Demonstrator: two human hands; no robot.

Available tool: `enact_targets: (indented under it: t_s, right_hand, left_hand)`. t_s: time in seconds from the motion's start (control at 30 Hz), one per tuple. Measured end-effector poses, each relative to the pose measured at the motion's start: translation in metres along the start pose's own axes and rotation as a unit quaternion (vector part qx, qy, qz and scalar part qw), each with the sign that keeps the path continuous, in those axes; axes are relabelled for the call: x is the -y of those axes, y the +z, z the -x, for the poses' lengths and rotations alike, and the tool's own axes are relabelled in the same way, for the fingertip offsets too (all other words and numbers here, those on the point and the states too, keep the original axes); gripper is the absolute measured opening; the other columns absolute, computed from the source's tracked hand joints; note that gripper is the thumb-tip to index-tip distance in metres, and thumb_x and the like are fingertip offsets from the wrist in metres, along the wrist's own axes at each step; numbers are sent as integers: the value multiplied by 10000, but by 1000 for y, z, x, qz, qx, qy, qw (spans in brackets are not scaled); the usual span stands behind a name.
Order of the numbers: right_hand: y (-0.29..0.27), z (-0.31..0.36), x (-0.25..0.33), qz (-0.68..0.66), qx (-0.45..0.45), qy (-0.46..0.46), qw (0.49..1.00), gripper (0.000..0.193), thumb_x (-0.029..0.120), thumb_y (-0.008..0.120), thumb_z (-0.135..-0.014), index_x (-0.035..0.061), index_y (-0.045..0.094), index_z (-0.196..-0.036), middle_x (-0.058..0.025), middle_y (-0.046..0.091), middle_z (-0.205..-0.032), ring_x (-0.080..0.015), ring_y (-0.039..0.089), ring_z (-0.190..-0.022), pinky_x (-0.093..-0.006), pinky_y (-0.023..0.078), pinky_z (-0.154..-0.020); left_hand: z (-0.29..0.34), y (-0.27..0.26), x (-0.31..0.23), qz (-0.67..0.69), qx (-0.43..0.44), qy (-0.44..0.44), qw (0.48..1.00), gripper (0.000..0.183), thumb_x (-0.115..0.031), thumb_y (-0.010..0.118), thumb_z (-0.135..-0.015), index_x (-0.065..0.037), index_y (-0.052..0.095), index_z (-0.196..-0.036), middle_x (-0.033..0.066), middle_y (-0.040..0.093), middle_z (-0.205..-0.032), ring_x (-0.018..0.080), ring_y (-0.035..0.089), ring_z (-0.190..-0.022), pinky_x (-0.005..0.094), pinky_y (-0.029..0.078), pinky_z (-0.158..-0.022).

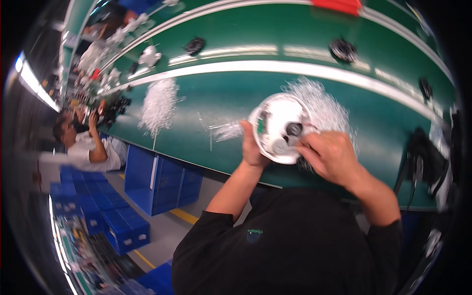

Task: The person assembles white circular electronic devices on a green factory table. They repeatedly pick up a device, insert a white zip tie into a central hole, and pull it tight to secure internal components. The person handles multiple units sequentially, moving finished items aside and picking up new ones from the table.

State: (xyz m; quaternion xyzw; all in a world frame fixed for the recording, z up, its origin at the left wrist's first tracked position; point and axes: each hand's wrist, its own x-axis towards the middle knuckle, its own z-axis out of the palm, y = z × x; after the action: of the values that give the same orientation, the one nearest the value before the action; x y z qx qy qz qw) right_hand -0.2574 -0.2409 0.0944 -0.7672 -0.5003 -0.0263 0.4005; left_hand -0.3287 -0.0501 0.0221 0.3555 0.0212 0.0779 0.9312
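A round white plastic housing [278,110] is held up over the green bench, its hollow inside facing me. Inside it are a green circuit board [261,124], a dark round part [294,129] and a paler round part [279,146]. My left hand [253,146] grips the housing by its left rim, thumb up along the side. At the lower right rim, my right hand [328,153] has its fingers pinched together beside the dark round part. Whatever those fingertips hold is too blurred to make out. Thin wires seem to run near them.
Behind the housing lies a pile of clear thin plastic pieces [332,110]; another pile [160,104] lies farther left, with loose clear strips [228,131] between. A black bag [423,157] sits at the right. Blue bins [162,182] stand below left. A co-worker [93,145] sits at far left.
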Motion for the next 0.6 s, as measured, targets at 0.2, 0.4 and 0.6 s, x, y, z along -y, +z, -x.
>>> enact_targets:
  t_s: [0.2, 0.4, 0.6]
  right_hand:
    - [-2, 8, -1, -74, -33, 61, 995, 216, 3, 757, -809, 27, 660, -1001, -80, 634, -689, -167, 590, -544, -283, 460, -521]
    - [8, -9, 9, -67, 26, -57, 996, 555, -8, 828, -698, 30, 633, -1216, -106, 632, -824, -178, 599, -661, -272, 472, -557]
    - [48, -33, 21, -85, -6, -99, 991, 550, 5, 813, -755, 29, 586, -1256, -104, 655, -841, -177, 613, -639, -289, 500, -573]
  left_hand:
    - [-14, -8, 7, 96, 61, -11, 993, 864, -716, 324, -956, -45, 358, -1499, 129, 520, -1436, 256, 524, -1312, 410, 435, -1099]
    - [1, -14, -3, 155, 36, 64, 985, 790, -695, 340, -971, -103, 417, -1488, 90, 537, -1441, 242, 519, -1317, 408, 406, -1112]
    - [25, -20, -29, 141, -71, 89, 983, 815, -719, 281, -973, -104, 406, -1493, 90, 531, -1438, 262, 518, -1317, 433, 408, -1116]
